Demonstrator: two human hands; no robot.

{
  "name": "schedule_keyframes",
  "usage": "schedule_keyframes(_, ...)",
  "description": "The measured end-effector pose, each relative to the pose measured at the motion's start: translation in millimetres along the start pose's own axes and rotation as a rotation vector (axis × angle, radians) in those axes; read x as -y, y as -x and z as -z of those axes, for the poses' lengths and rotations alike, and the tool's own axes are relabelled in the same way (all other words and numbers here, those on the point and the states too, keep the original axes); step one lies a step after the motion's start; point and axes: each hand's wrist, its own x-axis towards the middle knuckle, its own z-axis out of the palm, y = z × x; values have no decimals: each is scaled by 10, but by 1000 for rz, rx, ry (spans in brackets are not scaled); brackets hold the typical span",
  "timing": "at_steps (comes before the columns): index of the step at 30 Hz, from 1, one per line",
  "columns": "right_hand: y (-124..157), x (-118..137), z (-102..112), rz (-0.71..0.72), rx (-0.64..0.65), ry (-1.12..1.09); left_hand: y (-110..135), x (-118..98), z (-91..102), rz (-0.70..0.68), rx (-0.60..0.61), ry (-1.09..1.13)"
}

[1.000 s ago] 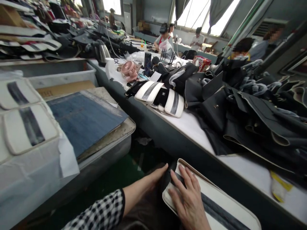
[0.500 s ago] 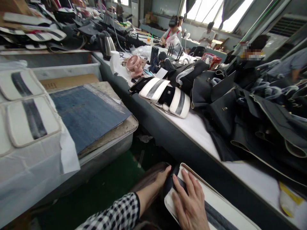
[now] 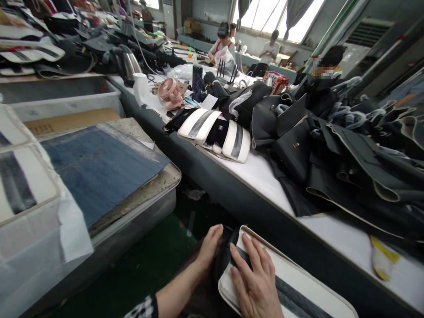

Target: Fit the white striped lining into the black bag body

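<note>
A white bag with a dark stripe and black side [image 3: 308, 289] rests at the bottom of the view, close to my body. Across its near end lies my right hand [image 3: 253, 274], palm down, fingers spread over the white face and stripe. My left hand [image 3: 210, 245] is at the black side of the same bag, curled against it; most of its fingers are hidden. A checked cuff [image 3: 145, 307] shows on the left forearm.
On the long table are similar striped white pieces [image 3: 198, 123], black bag parts [image 3: 351, 163], a pink fan [image 3: 169, 90] and a kettle [image 3: 127, 64]. At left, a blue sheet [image 3: 106, 163] lies on a board over a bin [image 3: 139, 216]. Co-workers [image 3: 221, 46] sit farther back.
The whole scene has shifted slightly left in view. My left hand has turned a little, showing more of its back, and less of the checked sleeve is visible. The right hand stays on the bag.
</note>
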Motion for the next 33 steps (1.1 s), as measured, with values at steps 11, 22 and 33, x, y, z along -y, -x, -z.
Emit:
schedule_keyframes(11,34,7,34,-120,34,-140,333,-183,-79,-194,210,-255)
schedule_keyframes(22,43,-242,229,-781,-181,-1576,282,-408,-141,-259,304,-481)
schedule_keyframes(33,843,-1038,1069,-998,-978,-1675,205,-754,-225,-625,497,-1219)
